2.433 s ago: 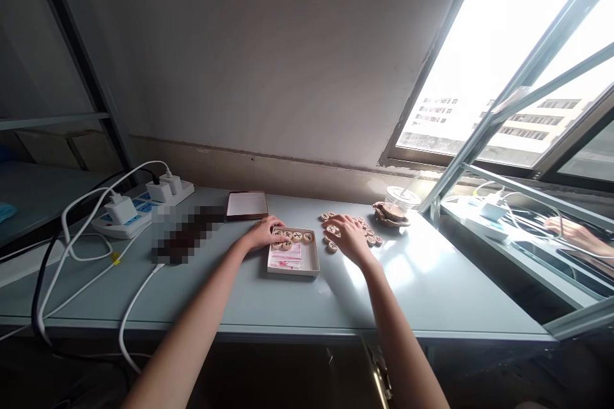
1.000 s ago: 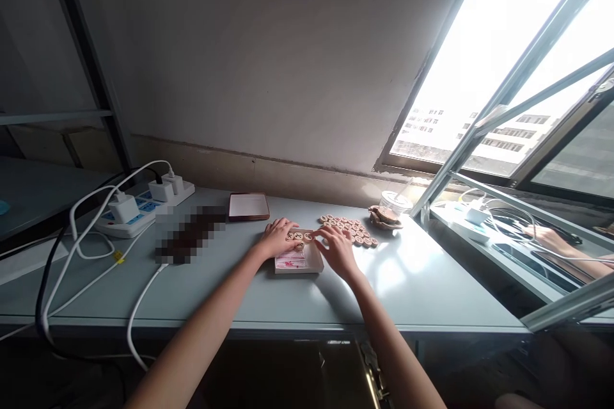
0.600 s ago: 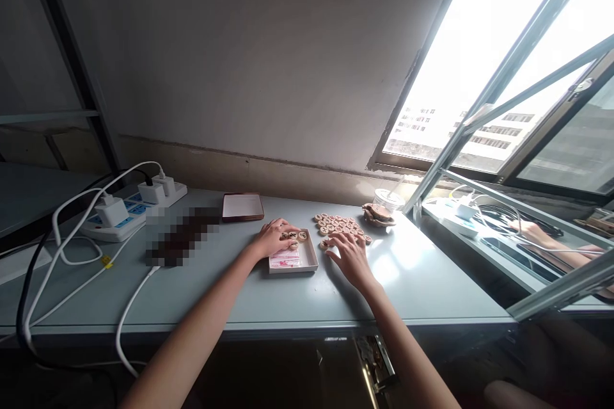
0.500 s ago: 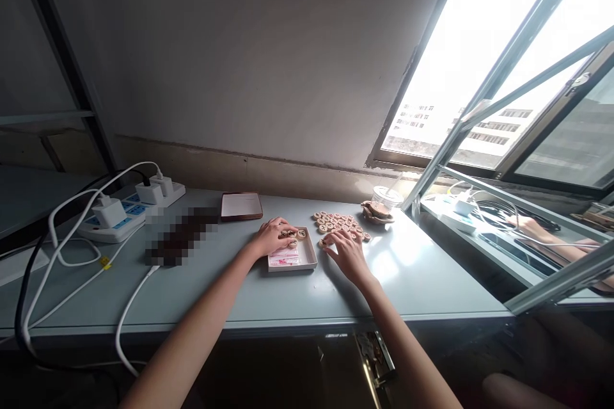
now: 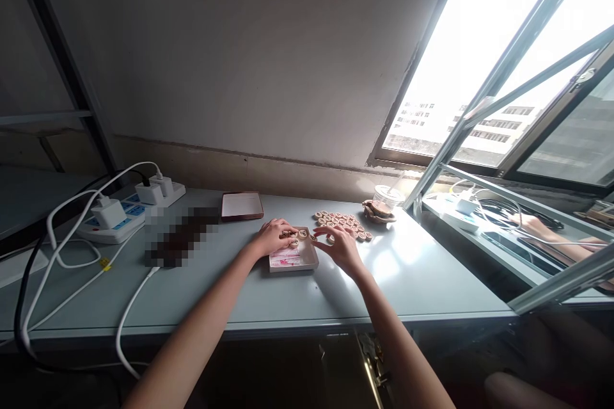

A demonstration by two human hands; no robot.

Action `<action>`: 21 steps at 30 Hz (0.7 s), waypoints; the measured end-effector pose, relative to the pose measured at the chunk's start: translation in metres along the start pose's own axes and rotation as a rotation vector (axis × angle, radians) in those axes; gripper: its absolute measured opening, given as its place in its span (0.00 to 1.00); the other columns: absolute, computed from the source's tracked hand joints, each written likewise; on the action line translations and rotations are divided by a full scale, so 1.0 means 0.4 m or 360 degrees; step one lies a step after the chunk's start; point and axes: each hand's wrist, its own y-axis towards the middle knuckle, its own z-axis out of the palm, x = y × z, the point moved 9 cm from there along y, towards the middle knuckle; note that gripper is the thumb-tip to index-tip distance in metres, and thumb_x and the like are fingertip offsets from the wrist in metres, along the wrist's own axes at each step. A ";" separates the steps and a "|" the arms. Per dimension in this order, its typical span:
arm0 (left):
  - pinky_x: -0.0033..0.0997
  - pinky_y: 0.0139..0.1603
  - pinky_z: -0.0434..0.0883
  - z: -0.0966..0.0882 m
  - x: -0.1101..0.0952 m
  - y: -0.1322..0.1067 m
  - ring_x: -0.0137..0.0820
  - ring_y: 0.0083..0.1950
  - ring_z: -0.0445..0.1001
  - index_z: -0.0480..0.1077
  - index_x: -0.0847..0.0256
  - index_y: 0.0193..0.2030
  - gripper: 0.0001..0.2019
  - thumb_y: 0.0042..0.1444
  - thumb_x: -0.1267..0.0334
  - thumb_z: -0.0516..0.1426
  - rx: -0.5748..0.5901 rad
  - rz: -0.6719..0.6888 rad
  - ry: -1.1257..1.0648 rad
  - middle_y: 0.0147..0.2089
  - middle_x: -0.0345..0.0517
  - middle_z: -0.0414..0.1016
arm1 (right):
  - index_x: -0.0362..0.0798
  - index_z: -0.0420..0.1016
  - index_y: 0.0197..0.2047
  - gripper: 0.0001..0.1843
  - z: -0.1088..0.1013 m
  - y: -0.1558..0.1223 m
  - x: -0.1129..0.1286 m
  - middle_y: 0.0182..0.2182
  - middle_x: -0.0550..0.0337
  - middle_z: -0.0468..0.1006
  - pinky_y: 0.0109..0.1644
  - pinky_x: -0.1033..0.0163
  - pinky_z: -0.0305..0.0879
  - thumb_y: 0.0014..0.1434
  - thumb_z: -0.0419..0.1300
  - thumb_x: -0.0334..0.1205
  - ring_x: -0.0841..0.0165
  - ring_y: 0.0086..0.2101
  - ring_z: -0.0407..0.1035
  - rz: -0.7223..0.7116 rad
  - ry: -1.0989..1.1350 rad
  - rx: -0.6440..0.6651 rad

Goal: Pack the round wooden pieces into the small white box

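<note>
My left hand [image 5: 272, 238] lies over the left rim of a shallow white box [image 5: 314, 260], its fingers stretched to the wooden Chinese chess pieces [image 5: 303, 233] in the box's back part. Part of those pieces is hidden under the fingers. At the box's right rim, my right hand [image 5: 341, 249] pinches one chess piece [image 5: 313, 238] between thumb and finger. Beyond and partly behind that hand, several more chess pieces [image 5: 330, 217] lie in close rows on the table. A plastic packet with red print [image 5: 285, 257] covers the box's front left floor.
The box's lid [image 5: 241, 206] rests farther back on the grey table [image 5: 240, 306]. At the back right stand a brown carved dish [image 5: 378, 211] and a clear cup [image 5: 388, 195]. Leftward are a power strip [image 5: 129, 209], white cables and a pixelated dark object [image 5: 185, 239]. A metal frame [image 5: 434, 172] borders the right.
My right hand has moved left from the table pieces to the box's right rim, carrying one chess piece. The left hand stays in place over the box.
</note>
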 end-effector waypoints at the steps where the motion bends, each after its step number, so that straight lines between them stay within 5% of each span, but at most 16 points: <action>1: 0.33 0.51 0.64 0.001 -0.001 0.000 0.37 0.49 0.67 0.74 0.52 0.45 0.15 0.54 0.52 0.54 0.0001 0.0013 0.0002 0.47 0.44 0.72 | 0.56 0.73 0.41 0.14 0.006 0.001 0.016 0.36 0.61 0.79 0.51 0.53 0.50 0.57 0.54 0.53 0.63 0.38 0.68 -0.0032 -0.0029 0.0011; 10: 0.34 0.53 0.64 0.011 0.013 0.006 0.37 0.49 0.67 0.74 0.50 0.45 0.14 0.53 0.55 0.55 0.0013 0.0016 0.0006 0.47 0.43 0.72 | 0.50 0.72 0.28 0.08 0.047 0.013 0.091 0.34 0.59 0.76 0.52 0.53 0.46 0.58 0.55 0.38 0.62 0.43 0.63 -0.0201 -0.0422 0.0078; 17: 0.36 0.53 0.63 0.011 0.012 0.005 0.38 0.49 0.67 0.74 0.51 0.46 0.15 0.53 0.54 0.55 0.0015 0.0014 0.0003 0.47 0.44 0.72 | 0.52 0.73 0.33 0.07 0.043 0.010 0.090 0.37 0.59 0.75 0.53 0.52 0.47 0.59 0.54 0.40 0.63 0.45 0.63 -0.0194 -0.0397 0.0056; 21: 0.35 0.51 0.64 0.003 0.002 0.001 0.38 0.48 0.67 0.73 0.50 0.46 0.15 0.53 0.55 0.54 0.0014 0.0005 -0.0007 0.47 0.44 0.71 | 0.55 0.71 0.44 0.12 0.005 0.001 0.024 0.45 0.58 0.73 0.53 0.51 0.49 0.61 0.51 0.45 0.63 0.46 0.64 -0.0059 -0.0371 -0.0081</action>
